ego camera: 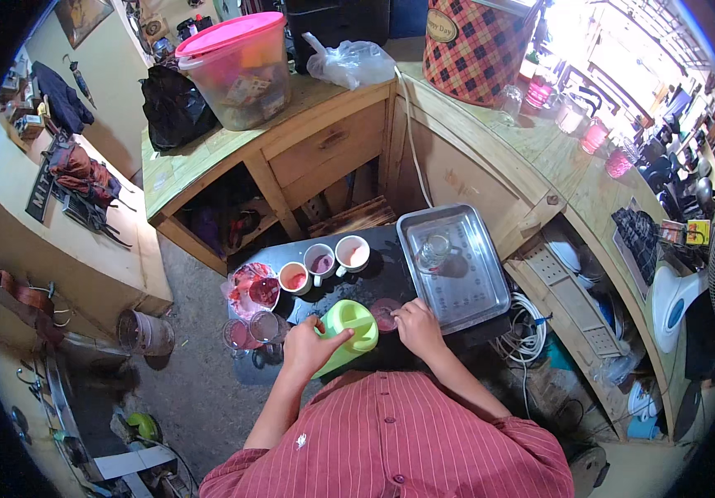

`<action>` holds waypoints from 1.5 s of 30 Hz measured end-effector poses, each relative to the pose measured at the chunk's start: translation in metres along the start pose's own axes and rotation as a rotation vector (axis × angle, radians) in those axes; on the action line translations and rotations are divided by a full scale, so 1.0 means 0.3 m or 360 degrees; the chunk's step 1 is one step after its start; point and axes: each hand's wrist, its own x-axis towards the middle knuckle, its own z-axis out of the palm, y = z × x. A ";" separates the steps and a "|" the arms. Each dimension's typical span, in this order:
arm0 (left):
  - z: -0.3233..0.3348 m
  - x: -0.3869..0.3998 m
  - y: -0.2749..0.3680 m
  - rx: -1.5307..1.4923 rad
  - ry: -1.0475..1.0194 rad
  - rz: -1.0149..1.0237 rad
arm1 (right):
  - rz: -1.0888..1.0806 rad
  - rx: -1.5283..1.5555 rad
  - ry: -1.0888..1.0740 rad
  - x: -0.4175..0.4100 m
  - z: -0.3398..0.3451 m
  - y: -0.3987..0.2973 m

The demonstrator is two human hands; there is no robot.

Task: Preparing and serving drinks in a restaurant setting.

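Note:
My left hand grips a light green plastic pitcher with a lid. The pitcher leans with its lid toward a glass that shows pink at its bottom. Fingers of my right hand touch that glass's rim on its right side. Whether liquid is flowing cannot be seen. Behind the pitcher stand three white mugs, an orange-toned one, a purple-toned one and a pale one inside. Two glass mugs stand left of my left hand.
A metal tray holding a clear glass lies at the dark table's right. At its left is red-stained plastic with a red-filled container. Wooden counters bear a lidded plastic tub, a plaid container and several pink-filled glasses.

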 end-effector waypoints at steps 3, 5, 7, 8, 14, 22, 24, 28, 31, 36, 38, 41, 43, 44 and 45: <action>-0.005 -0.002 0.006 0.0013 -0.0011 0.0016 | -0.0045 0.0158 0.0015 0.002 0.031 0.014; -0.006 -0.004 0.006 0.0015 -0.0027 -0.0022 | -0.0079 0.0160 0.0077 0.008 0.043 0.006; -0.010 -0.007 0.005 0.0014 -0.0023 -0.0018 | -0.0117 0.0164 0.0138 0.019 0.037 -0.007; -0.011 -0.008 0.004 0.0015 -0.0020 -0.0012 | -0.0085 0.0016 0.0128 0.019 0.028 -0.015; -0.012 -0.007 0.005 0.0002 0.0000 0.0011 | -0.0041 0.0059 0.0144 0.010 0.071 0.024; -0.014 -0.005 -0.007 -0.0022 0.0025 0.0026 | -0.0053 0.0137 0.0079 0.032 0.067 0.020; -0.016 -0.004 -0.009 -0.0023 0.0024 0.0013 | -0.0027 -0.0098 0.0198 0.039 0.061 0.008; -0.020 -0.005 -0.008 -0.0036 0.0021 0.0029 | -0.0039 0.0051 0.0077 0.043 0.069 0.023; -0.018 -0.005 -0.015 -0.0027 0.0034 0.0041 | -0.0071 0.0103 0.0281 0.052 0.066 0.010; -0.017 -0.005 -0.022 -0.0033 0.0037 0.0067 | -0.0045 0.0212 0.0217 0.055 0.078 0.016; -0.018 -0.005 -0.028 -0.0029 0.0028 0.0046 | 0.0018 0.0073 0.0183 0.051 0.071 0.019; -0.017 -0.005 -0.025 -0.0026 0.0047 0.0056 | 0.0045 0.0097 0.0128 0.052 0.083 0.033; -0.018 -0.006 -0.029 -0.0031 0.0041 0.0050 | 0.0003 0.0262 0.0105 0.057 0.077 0.020; -0.018 -0.006 -0.032 -0.0034 0.0034 0.0045 | 0.0043 0.0092 0.0151 0.055 0.071 0.011; -0.016 -0.005 -0.034 -0.0036 0.0035 0.0046 | 0.0082 -0.0078 0.0197 0.056 0.065 0.003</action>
